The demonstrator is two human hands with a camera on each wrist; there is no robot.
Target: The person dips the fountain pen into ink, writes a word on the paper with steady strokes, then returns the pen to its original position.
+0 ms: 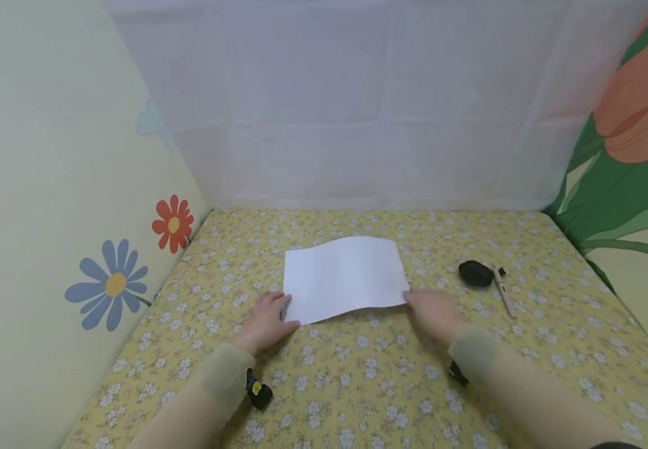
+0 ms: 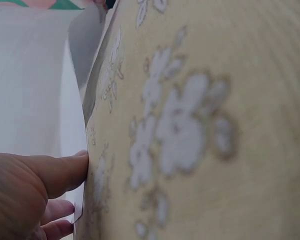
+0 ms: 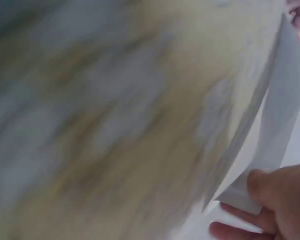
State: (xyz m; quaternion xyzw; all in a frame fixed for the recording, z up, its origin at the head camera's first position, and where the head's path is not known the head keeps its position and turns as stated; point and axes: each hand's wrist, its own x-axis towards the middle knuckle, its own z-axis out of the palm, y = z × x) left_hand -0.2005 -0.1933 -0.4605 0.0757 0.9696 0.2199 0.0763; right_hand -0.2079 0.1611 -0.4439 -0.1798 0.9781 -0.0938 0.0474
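Note:
A white sheet of paper [image 1: 346, 277], wavy and arched upward in its middle, spans the space between both hands. My left hand [image 1: 264, 321] holds its near left corner, thumb at the near edge and fingers by the left edge. In the left wrist view the thumb [image 2: 65, 172] overlaps the paper's edge close to the tablecloth. At the near right corner, my right hand [image 1: 433, 312] pinches the sheet. The right wrist view shows that thumb [image 3: 262, 187] on the paper, the other fingers beyond its edge, and the sheet [image 3: 282, 110] bowing off the cloth.
A black oval object [image 1: 476, 274] lies right of the paper, beside a slim pale pen [image 1: 503, 293] with a dark end. Yellow floral cloth [image 1: 346, 386] covers the table. A white sheet-like backdrop [image 1: 357, 106] hangs behind it, with painted walls on either side.

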